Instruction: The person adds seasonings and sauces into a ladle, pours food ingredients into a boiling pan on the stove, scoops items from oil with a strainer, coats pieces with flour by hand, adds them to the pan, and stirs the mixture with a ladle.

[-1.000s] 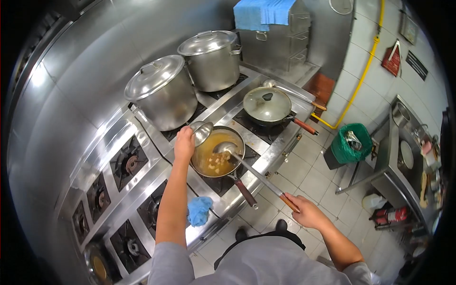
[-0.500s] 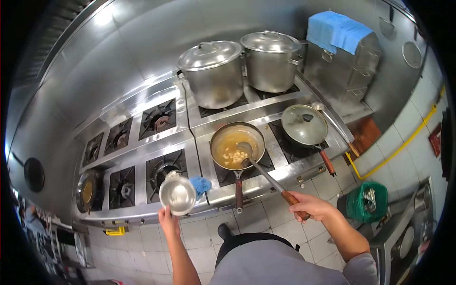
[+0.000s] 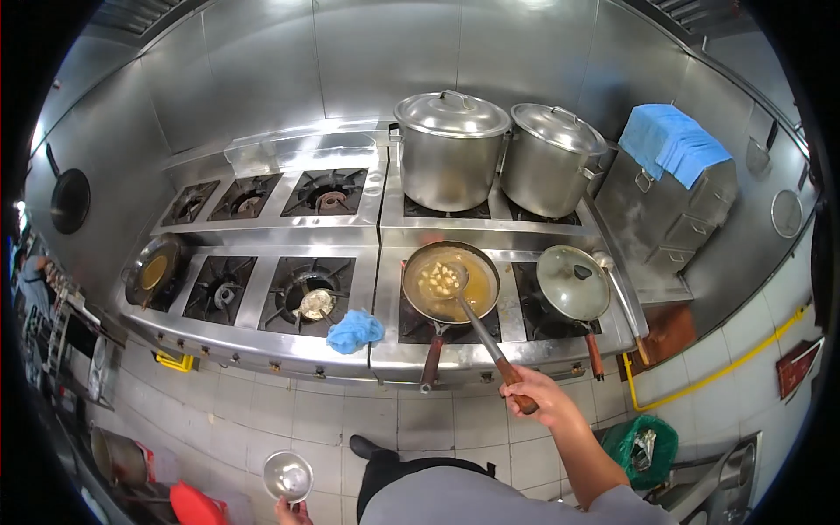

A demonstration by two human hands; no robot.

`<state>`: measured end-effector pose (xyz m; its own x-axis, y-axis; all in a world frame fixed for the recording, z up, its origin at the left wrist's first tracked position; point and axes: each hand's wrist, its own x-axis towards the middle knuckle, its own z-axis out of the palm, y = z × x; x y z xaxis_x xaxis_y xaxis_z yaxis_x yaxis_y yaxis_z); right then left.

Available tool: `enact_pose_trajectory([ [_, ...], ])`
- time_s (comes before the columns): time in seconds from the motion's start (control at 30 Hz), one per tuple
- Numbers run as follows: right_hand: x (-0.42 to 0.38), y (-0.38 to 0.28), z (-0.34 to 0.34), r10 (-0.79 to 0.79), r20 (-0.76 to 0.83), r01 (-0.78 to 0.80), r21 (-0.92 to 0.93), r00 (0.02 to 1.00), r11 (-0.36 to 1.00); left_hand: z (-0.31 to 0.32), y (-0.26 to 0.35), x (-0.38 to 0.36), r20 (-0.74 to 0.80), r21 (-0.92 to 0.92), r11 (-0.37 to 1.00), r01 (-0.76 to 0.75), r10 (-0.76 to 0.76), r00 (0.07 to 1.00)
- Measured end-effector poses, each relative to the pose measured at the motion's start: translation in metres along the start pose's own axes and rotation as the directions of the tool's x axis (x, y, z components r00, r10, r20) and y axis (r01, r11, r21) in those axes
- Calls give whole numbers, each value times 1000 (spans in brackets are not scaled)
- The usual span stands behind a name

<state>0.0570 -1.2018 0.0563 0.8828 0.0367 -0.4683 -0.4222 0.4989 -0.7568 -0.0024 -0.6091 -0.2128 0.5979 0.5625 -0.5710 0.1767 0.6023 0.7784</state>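
Note:
My right hand (image 3: 542, 398) grips the wooden end of a long ladle (image 3: 480, 329). The ladle's bowl dips into a frying pan (image 3: 432, 360) of yellowish-brown liquid, among small pale chunks (image 3: 439, 280). That pan sits on a front burner, its handle pointing toward me. Low at the bottom edge, my left hand (image 3: 295, 514) is closed on the rim of a small metal bowl (image 3: 288, 477), held over the floor beside me. Only part of this hand shows. Inside the bowl no food can be made out.
Right of the pan stands a glass-lidded pan (image 3: 573, 282), with another long-handled utensil (image 3: 626, 302) beside it. Two lidded stockpots (image 3: 451, 162) stand behind. A blue cloth (image 3: 355, 332) lies at the stove's front edge. A green-lined bin (image 3: 643, 451) is at right, a red object (image 3: 194, 503) at lower left.
My left hand has carried the metal bowl from above the stove's front down and toward me. The ladle has shifted within the pan, and the head view has turned.

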Motion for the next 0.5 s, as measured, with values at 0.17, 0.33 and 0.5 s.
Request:
enact_pose_trajectory([
  [0.17,5,12,-18,-160,-143,102,-348,977,932,45,59,-83,-36,113,993,16,-12,999],
  [0.33,6,22,-24,-268,-226,107,-545,936,832,43,61,-45,-38,112,993,40,-36,999],
  [0.5,28,43,-11,-339,-307,101,-591,889,801,19,56,27,112,269,955,127,-161,981],
])
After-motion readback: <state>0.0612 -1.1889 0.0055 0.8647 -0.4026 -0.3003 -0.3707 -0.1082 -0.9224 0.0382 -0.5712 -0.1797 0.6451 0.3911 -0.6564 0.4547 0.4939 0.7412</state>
